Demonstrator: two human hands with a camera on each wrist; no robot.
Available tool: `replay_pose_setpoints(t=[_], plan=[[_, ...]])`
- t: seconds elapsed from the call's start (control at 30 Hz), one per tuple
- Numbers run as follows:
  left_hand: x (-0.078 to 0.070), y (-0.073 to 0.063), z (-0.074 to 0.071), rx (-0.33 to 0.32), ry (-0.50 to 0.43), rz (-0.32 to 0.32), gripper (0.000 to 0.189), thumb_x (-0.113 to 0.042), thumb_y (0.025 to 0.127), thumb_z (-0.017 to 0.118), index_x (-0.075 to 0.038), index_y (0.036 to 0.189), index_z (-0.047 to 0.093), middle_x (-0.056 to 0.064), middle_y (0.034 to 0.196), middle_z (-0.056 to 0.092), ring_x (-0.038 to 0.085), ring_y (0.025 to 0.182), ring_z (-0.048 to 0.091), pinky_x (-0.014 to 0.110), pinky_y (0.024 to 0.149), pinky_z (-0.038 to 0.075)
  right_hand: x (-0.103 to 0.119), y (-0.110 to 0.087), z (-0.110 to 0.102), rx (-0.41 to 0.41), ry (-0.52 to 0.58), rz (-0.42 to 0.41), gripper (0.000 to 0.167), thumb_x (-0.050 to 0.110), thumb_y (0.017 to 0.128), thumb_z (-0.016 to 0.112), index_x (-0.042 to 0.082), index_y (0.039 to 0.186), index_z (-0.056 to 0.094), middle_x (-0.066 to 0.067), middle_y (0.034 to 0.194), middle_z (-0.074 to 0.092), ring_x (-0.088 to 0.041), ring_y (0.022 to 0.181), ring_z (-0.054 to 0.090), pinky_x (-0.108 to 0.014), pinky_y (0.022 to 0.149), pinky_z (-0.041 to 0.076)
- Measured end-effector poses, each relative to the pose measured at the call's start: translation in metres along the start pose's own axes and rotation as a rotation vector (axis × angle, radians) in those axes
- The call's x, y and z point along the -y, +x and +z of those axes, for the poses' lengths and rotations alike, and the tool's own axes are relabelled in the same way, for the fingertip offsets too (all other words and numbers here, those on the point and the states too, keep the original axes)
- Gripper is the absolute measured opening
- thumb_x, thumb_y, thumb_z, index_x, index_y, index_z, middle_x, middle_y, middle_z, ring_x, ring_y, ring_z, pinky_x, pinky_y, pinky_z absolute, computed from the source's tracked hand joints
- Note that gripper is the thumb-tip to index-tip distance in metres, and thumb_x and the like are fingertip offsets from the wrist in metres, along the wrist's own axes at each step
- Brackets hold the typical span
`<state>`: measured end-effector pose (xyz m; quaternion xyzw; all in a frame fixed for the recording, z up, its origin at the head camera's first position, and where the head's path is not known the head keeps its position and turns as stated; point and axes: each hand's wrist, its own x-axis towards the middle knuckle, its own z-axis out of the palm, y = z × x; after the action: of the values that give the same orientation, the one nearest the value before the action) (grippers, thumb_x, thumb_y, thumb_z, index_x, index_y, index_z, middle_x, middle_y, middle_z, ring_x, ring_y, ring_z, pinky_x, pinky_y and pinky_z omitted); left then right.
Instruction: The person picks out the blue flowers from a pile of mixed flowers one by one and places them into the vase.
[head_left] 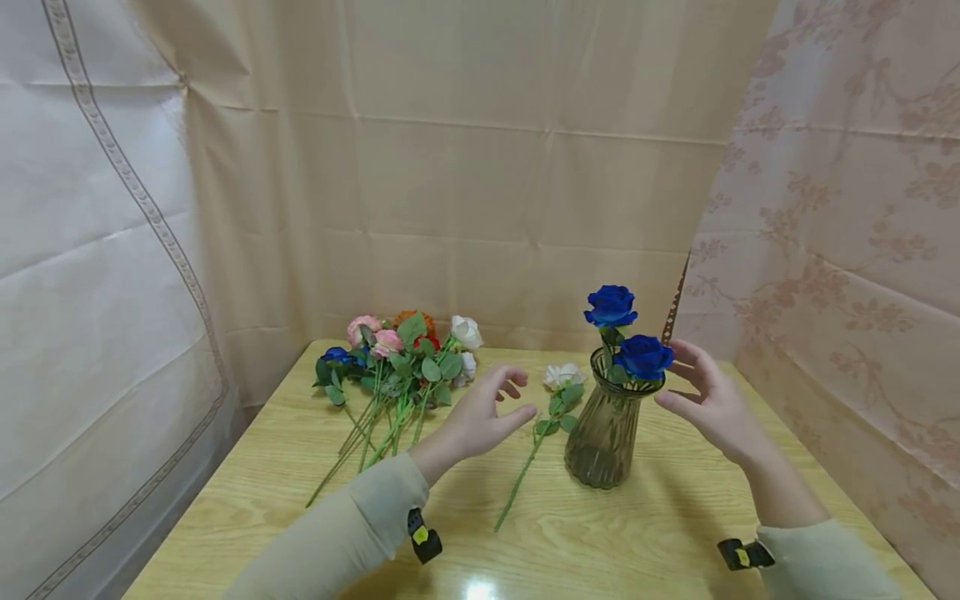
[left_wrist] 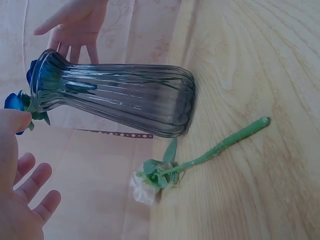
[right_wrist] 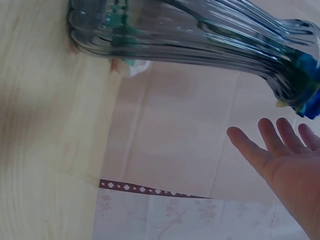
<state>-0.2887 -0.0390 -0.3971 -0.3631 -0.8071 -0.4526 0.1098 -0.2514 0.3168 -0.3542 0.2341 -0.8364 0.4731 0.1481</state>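
Observation:
Two blue roses stand in a ribbed glass vase on the right half of the table. My right hand is beside the vase mouth, fingers spread and apart from the glass in the right wrist view. Left of the vase, my left hand hovers over the table with its fingers loosely bent and nothing in them. Between that hand and the vase lies a single white rose, its cut stem pointing toward the front. The left wrist view shows the same white rose near the vase base.
A heap of artificial flowers in pink, orange, red, white and blue lies on the left of the wooden table, stems toward the front. A beige curtain hangs behind, and a floral curtain closes the right side.

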Motion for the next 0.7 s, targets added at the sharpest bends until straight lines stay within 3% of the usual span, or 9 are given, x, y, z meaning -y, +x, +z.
replay_pose_setpoints(t=[0.13, 0.43, 0.7], plan=[[0.003, -0.002, 0.0, 0.0, 0.017, 0.006, 0.042, -0.028, 0.099, 0.069, -0.011, 0.134, 0.053, 0.002, 0.124, 0.057, 0.023, 0.108, 0.062, 0.037, 0.091, 0.05, -0.005, -0.002, 0.006, 0.008, 0.013, 0.041, 0.078, 0.008, 0.098, 0.069, 0.005, 0.16, 0.023, -0.023, 0.156, 0.033, -0.049, 0.138, 0.035, -0.014, 0.091, 0.047], [0.014, -0.01, -0.003, 0.006, 0.017, -0.024, 0.04, -0.029, 0.099, 0.07, -0.012, 0.132, 0.054, 0.0, 0.122, 0.057, 0.022, 0.107, 0.062, 0.038, 0.09, 0.049, -0.019, -0.005, 0.018, 0.021, -0.001, 0.097, 0.078, 0.017, 0.095, 0.075, 0.009, 0.159, 0.031, -0.017, 0.154, 0.04, -0.043, 0.136, 0.042, -0.022, 0.089, 0.052], [0.02, -0.016, -0.004, 0.026, 0.008, -0.08, 0.041, -0.027, 0.099, 0.07, -0.012, 0.133, 0.054, 0.0, 0.123, 0.057, 0.023, 0.11, 0.06, 0.041, 0.093, 0.048, -0.029, -0.011, 0.028, 0.038, -0.012, 0.16, 0.086, 0.027, 0.093, 0.078, 0.013, 0.161, 0.027, -0.018, 0.153, 0.041, -0.042, 0.133, 0.046, -0.035, 0.086, 0.058]])
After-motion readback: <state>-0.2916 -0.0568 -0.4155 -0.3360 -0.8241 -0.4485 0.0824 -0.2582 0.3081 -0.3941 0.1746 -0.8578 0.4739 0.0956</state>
